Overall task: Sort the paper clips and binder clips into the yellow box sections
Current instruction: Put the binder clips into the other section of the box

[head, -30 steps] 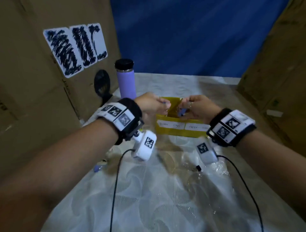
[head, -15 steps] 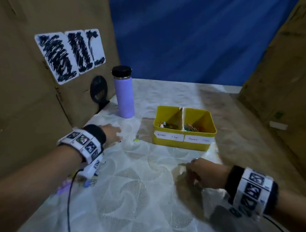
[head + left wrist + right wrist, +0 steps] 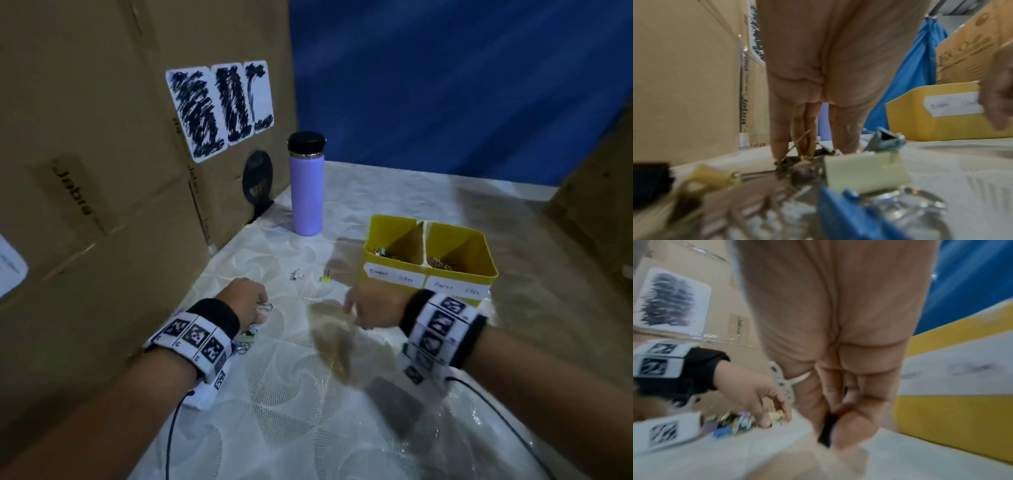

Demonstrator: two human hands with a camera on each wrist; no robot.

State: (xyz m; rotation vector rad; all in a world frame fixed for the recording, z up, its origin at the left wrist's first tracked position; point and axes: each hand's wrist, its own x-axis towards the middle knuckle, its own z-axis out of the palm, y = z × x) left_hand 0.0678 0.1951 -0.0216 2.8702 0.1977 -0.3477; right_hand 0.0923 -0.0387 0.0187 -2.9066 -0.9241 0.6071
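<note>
The yellow box (image 3: 479,274) has two sections, labelled for binder clips on the left and paper clips on the right, each with several clips in it. My left hand (image 3: 262,308) reaches down at the left and pinches a wire-handled binder clip (image 3: 797,156) at the edge of a clip pile (image 3: 245,337). In the left wrist view a cream binder clip (image 3: 865,170) and a blue one (image 3: 838,211) lie close. My right hand (image 3: 352,310), blurred, hovers just in front of the box. In the right wrist view its fingers pinch a small dark clip (image 3: 826,433).
Two loose clips, a pale one (image 3: 297,274) and a yellow-green one (image 3: 325,277), lie left of the box. A purple bottle (image 3: 306,192) stands behind them. Cardboard walls (image 3: 102,171) close the left and right sides, with blue cloth (image 3: 445,85) at the back.
Both hands left the box and came down to the table. The left hand then drew back to the clip pile. The right hand moved left with a dark clip in its fingers.
</note>
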